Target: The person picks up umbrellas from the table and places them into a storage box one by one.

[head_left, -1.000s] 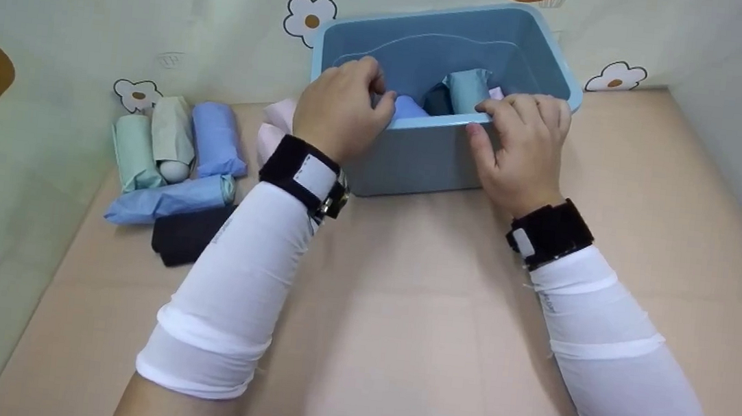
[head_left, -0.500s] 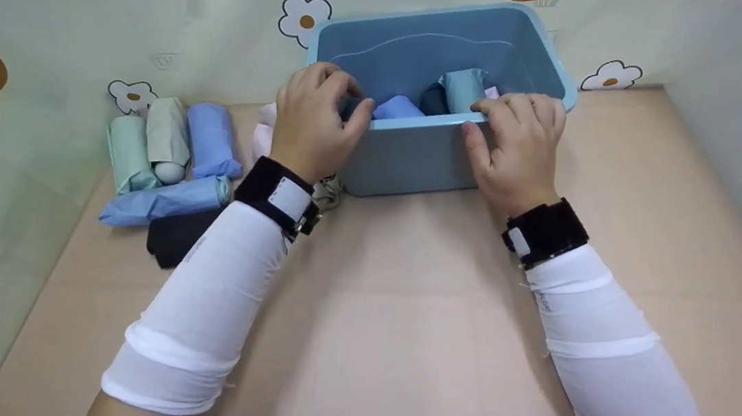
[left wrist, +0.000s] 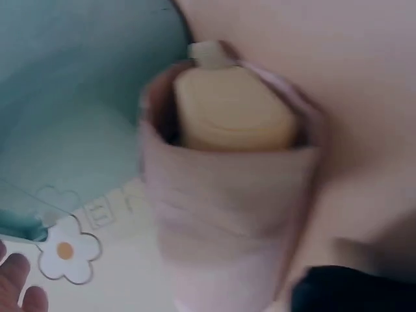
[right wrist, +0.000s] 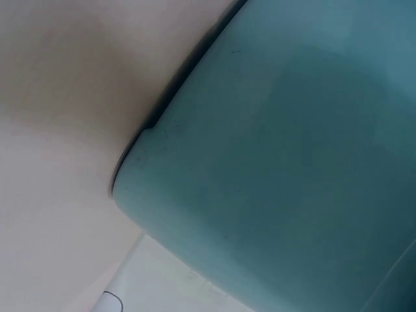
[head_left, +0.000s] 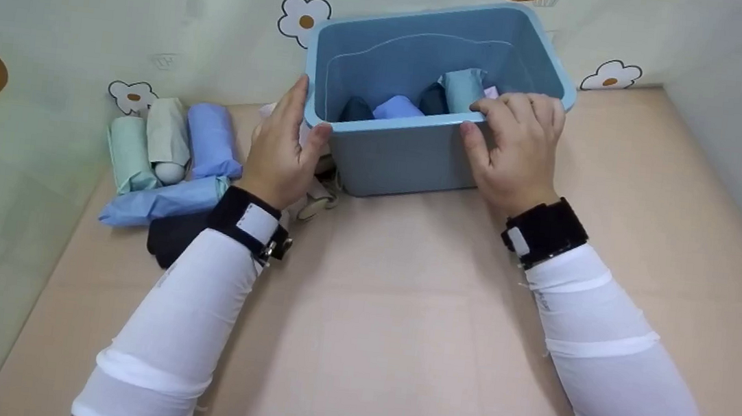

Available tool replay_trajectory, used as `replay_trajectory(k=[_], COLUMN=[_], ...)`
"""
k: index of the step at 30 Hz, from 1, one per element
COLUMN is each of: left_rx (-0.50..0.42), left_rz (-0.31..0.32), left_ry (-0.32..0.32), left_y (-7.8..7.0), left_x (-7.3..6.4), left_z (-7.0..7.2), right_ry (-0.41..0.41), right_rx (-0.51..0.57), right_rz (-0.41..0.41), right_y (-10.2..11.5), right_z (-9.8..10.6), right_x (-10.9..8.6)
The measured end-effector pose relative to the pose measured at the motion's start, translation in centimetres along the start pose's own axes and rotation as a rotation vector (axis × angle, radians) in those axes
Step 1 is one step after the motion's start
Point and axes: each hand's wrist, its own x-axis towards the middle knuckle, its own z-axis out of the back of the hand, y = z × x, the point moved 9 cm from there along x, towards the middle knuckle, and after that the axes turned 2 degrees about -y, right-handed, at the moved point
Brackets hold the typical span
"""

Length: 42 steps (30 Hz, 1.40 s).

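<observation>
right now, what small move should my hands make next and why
I'd probably lower your left hand to the pink pouch and grip it: that hand's fingers look straight and hold nothing, and the pouch is right beside the bin. Your right hand grips the front rim, and other wrapped bundles already lie inside.

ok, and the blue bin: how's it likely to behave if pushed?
Probably stiff: the blue bin shows no visible bowing where the right hand grips its rim. Likelier to slide than tip: its long base sits on the table. The rounded teal bundle inside may roll.
</observation>
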Motion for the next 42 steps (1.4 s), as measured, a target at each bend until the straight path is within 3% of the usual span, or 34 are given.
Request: replay_trajectory(k=[4, 10, 14, 25, 42], left_rx=[0.049, 0.204, 0.277, 0.369, 0.448], left_rz=[0.056, 0.203, 0.232, 0.156, 0.106], left_ry=[0.097, 0.346, 0.421, 0.449, 0.405], left_y=[1.5, 3.4, 3.6, 2.9, 2.7], left_x=[-1.0, -2.3, -3.0, -3.7, -4.0], left_z=[-1.1, -3.6, -4.3, -5.4, -5.5], right_ry=[-0.016, -0.034, -0.029, -0.007, -0.006], right_rx=[0.016, 0.023, 0.021, -0.005, -0.012], right_rz=[-0.001, 0.005, 0.006, 0.007, -0.002], right_y=[0.0, 0.0, 0.0, -0.1, -0.1], right_z=[0.0, 0.1, 0.2, 0.1, 0.0], right_x=[0.0, 0.1, 0.1, 0.1, 0.1])
